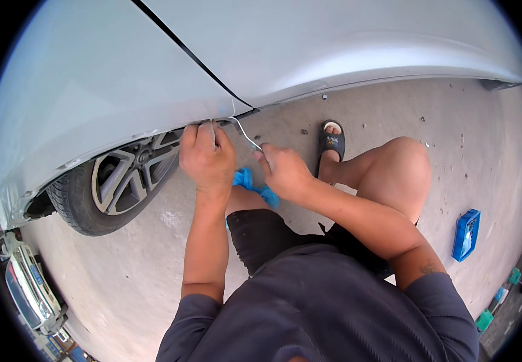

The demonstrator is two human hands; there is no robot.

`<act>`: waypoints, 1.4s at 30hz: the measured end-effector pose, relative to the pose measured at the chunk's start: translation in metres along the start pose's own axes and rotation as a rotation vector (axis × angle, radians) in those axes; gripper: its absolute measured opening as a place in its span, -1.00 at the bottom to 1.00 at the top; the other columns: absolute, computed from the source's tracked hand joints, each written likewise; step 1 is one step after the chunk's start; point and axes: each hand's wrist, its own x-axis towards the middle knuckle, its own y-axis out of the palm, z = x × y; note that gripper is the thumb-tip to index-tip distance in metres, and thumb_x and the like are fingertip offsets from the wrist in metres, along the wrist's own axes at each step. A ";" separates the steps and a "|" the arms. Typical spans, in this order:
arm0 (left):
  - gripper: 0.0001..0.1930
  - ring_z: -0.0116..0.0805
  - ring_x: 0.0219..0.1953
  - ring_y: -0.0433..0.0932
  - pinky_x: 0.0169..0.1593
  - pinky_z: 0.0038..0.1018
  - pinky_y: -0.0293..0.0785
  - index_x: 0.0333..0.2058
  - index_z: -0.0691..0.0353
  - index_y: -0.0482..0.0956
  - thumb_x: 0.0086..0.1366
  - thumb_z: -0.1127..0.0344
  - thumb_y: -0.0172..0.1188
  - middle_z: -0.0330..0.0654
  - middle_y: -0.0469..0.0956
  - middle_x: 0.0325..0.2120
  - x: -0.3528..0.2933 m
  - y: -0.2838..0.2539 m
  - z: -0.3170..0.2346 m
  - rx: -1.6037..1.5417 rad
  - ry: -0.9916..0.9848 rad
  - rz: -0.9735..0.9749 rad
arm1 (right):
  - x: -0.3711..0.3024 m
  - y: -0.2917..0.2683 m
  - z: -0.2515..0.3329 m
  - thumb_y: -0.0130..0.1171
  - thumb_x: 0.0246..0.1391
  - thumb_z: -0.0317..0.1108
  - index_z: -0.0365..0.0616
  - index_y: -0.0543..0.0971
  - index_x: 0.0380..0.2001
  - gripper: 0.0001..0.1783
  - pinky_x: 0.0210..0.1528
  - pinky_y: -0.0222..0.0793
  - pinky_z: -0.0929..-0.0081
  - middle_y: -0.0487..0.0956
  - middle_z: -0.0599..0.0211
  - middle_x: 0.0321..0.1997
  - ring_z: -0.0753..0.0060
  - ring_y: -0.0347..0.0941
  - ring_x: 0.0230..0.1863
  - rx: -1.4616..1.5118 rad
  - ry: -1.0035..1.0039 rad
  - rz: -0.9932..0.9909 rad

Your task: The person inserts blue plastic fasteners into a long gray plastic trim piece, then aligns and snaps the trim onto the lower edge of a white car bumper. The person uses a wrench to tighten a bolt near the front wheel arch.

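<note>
My left hand [208,158] is closed with its fingers curled up against the lower edge of a silver car's fender [122,90], above the wheel. A thin greyish sliver shows between its fingers, too small to make out. Beside it my right hand [286,174] grips a thin, curved whitish strip [247,136]. From the right fingers the strip bends up to the fender's bottom corner, near the dark door gap [194,57]. Whether the strip's far end is fixed to the panel I cannot tell.
The car's tyre and spoked wheel [131,178] stand left of my hands. A crumpled blue cloth or glove [246,180] shows by my leg. My sandalled foot [332,142] is under the door side. A blue tray [466,235] lies on the concrete floor at right; another vehicle [31,289] stands far left.
</note>
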 end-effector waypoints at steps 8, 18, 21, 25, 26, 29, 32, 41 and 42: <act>-0.95 -0.10 -0.50 0.56 -0.43 -0.31 0.47 -0.40 0.31 0.62 0.12 0.54 0.27 -0.07 0.57 -0.48 -0.002 0.000 -0.001 -0.046 -0.051 0.010 | 0.024 -0.001 -0.025 0.06 0.30 -0.13 -0.23 0.50 -0.40 -0.64 -0.40 0.36 0.00 0.52 -0.13 -0.55 -0.30 0.45 -0.45 0.024 -0.111 -0.016; -0.99 -0.27 -0.51 0.58 -0.44 -0.39 0.47 -0.39 0.31 0.64 0.19 0.51 0.27 -0.11 0.61 -0.47 -0.007 0.004 0.004 -0.283 -0.205 -0.057 | 0.036 0.001 -0.031 0.02 0.30 -0.03 -0.20 0.52 -0.44 -0.57 -0.41 0.36 -0.03 0.53 -0.11 -0.55 -0.27 0.47 -0.43 -0.027 -0.172 -0.017; -0.87 -0.37 -0.48 0.59 -0.43 -0.44 0.49 -0.35 0.34 0.62 0.32 0.38 0.22 -0.12 0.62 -0.47 -0.028 0.007 0.004 -0.419 -0.578 0.163 | 0.039 0.005 -0.033 0.01 0.31 0.03 -0.21 0.54 -0.43 -0.52 -0.38 0.37 0.01 0.54 -0.09 -0.53 -0.20 0.48 -0.45 0.050 -0.136 0.027; -0.69 -0.39 -0.48 0.56 -0.39 -0.49 0.49 -0.36 0.40 0.58 0.40 0.20 0.17 -0.07 0.63 -0.48 -0.037 0.030 -0.008 -1.166 -1.080 0.117 | 0.042 0.047 -0.039 0.06 0.31 -0.02 -0.23 0.55 -0.43 -0.54 -0.41 0.36 0.20 0.50 0.05 -0.60 0.17 0.41 -0.55 0.403 -0.127 -0.006; -0.67 -0.39 -0.49 0.56 -0.39 -0.50 0.49 -0.37 0.40 0.57 0.41 0.18 0.15 -0.07 0.63 -0.50 -0.037 0.032 -0.006 -1.174 -1.089 0.113 | 0.041 0.061 -0.041 0.07 0.31 -0.03 -0.24 0.55 -0.43 -0.55 -0.41 0.36 0.25 0.49 0.10 -0.61 0.28 0.38 -0.56 0.512 -0.111 -0.014; -0.65 -0.40 -0.53 0.55 -0.42 -0.52 0.48 -0.39 0.40 0.55 0.41 0.17 0.15 -0.07 0.62 -0.53 -0.035 0.035 -0.004 -1.151 -1.116 0.121 | 0.043 0.088 -0.041 0.09 0.31 -0.06 -0.26 0.55 -0.41 -0.57 -0.41 0.34 0.34 0.49 0.20 -0.60 0.45 0.30 -0.53 0.675 -0.114 -0.085; -0.66 -0.41 -0.55 0.54 -0.44 -0.53 0.47 -0.41 0.39 0.54 0.41 0.17 0.15 -0.08 0.60 -0.55 -0.030 0.028 -0.006 -1.124 -1.148 0.136 | 0.042 0.100 -0.033 0.08 0.31 -0.05 -0.28 0.58 -0.37 -0.56 -0.38 0.34 0.32 0.55 0.17 -0.56 0.40 0.33 -0.53 0.745 -0.185 -0.169; -0.66 -0.36 -0.56 0.57 -0.46 -0.53 0.47 -0.38 0.39 0.52 0.41 0.17 0.15 -0.07 0.59 -0.54 -0.035 0.042 -0.007 -1.307 -1.091 0.058 | 0.053 0.060 -0.047 0.05 0.30 -0.03 -0.26 0.61 -0.25 -0.56 -0.36 0.36 0.26 0.55 -0.04 -0.51 0.19 0.39 -0.53 0.478 -0.225 -0.059; -0.66 -0.35 -0.56 0.57 -0.46 -0.53 0.47 -0.36 0.39 0.52 0.41 0.16 0.15 -0.06 0.59 -0.53 -0.036 0.044 -0.005 -1.335 -1.081 0.071 | 0.055 0.055 -0.048 0.06 0.30 -0.06 -0.22 0.62 -0.20 -0.60 -0.39 0.36 0.27 0.54 -0.02 -0.53 0.14 0.40 -0.55 0.417 -0.255 -0.047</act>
